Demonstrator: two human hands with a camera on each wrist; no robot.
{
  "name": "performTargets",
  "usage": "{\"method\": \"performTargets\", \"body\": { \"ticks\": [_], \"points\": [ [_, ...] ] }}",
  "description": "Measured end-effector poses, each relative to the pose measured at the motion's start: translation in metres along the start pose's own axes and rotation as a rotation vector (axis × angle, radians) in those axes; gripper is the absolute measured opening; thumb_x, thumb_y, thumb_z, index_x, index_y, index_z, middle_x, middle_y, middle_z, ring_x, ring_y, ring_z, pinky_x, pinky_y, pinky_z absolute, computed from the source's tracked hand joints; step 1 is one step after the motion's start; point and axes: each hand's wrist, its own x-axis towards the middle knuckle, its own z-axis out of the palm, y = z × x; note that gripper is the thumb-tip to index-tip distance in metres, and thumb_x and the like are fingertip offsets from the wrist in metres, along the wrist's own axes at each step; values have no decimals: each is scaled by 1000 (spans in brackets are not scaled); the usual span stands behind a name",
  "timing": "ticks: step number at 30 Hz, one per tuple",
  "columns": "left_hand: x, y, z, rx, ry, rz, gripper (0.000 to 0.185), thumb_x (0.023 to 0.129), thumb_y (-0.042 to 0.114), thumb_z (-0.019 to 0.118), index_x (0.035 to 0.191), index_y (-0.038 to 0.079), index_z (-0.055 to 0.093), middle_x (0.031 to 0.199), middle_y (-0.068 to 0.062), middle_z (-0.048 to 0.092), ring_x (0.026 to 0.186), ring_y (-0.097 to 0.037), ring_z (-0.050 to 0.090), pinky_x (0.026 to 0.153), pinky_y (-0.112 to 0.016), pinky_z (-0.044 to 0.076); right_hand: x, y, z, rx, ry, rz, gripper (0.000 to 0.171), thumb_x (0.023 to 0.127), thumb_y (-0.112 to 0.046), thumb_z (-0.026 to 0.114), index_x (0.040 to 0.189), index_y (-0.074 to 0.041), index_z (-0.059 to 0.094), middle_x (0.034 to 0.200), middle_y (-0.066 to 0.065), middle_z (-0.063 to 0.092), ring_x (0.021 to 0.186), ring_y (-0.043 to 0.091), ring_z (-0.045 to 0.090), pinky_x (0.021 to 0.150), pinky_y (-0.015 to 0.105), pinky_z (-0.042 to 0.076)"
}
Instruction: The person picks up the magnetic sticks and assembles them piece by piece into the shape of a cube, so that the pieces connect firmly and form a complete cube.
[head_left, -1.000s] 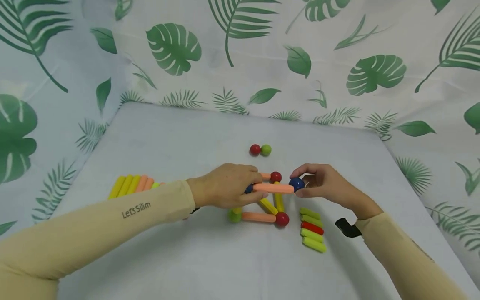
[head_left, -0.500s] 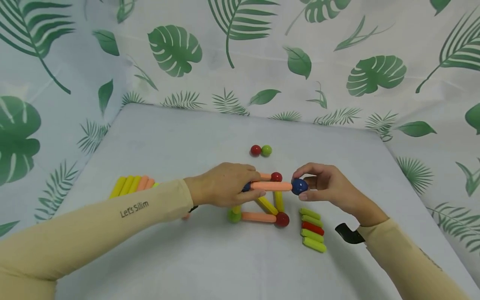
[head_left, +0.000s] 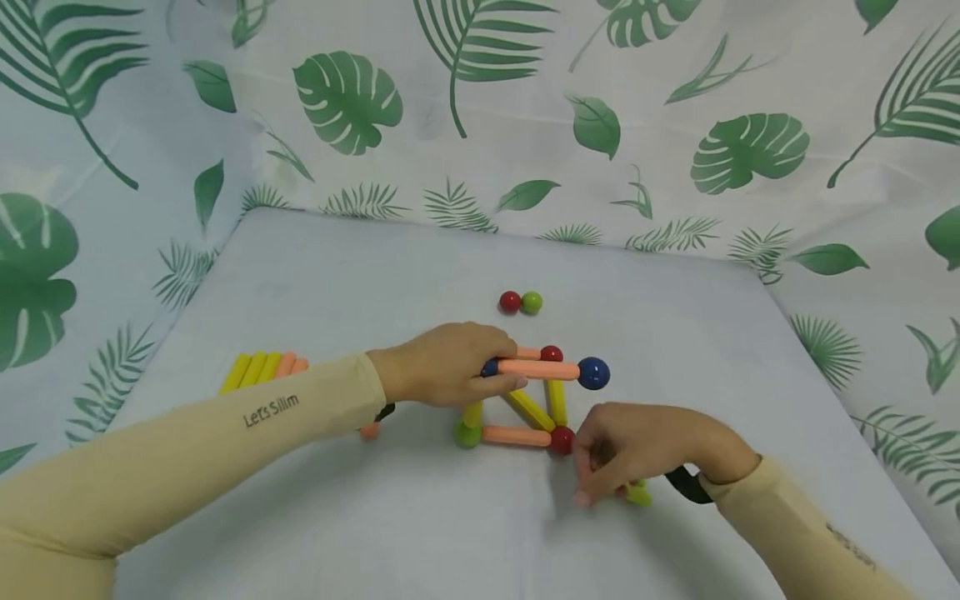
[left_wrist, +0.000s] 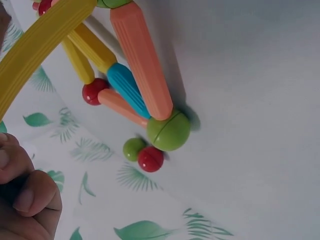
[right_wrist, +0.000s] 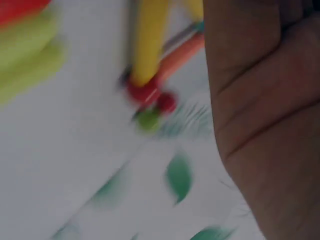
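My left hand [head_left: 453,362] pinches a blue ball [head_left: 490,367], mostly covered by the fingers. From it a salmon stick [head_left: 538,370] runs right to another blue ball [head_left: 593,373], raised above a frame of sticks and balls. That frame has a green ball [head_left: 468,433], a red ball [head_left: 562,440], yellow sticks [head_left: 556,402] and a lower salmon stick [head_left: 516,436]. In the left wrist view a blue stick [left_wrist: 127,87] meets a green ball [left_wrist: 168,131]. My right hand [head_left: 648,446], fingers loosely bent, hovers over short light green sticks [head_left: 639,493], hiding most of them.
Behind the frame lie a loose red ball [head_left: 510,302] and a loose green ball [head_left: 532,302]. A row of yellow sticks [head_left: 247,371] and salmon sticks [head_left: 287,365] lies at left, partly behind my sleeve. The right wrist view shows a red stick [right_wrist: 20,10] beside light green ones.
My right hand has let go of the right blue ball and moved down and toward me, over the light green sticks. The left hand stays almost in place, holding its blue ball.
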Motion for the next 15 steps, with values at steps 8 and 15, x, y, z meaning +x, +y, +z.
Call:
{"method": "performTargets", "body": {
  "ticks": [8,15],
  "points": [
    [4,-4,-2,1,-8,-36,27,103,45,57,95,20,60,81,5,51,76,-12,50,69,-28,41,48,-55,62,-418,101,-280,33,90,-44,76,115,-23,72,112,-15,67,100,1,62,86,22,50],
    [5,-3,-4,15,-30,-59,28,103,46,55,96,20,61,81,4,53,76,-11,51,69,-28,42,98,-68,93,-882,264,-414,67,95,-50,67,152,-21,47,163,1,31,143,18,40,110,37,39]
  ]
}}
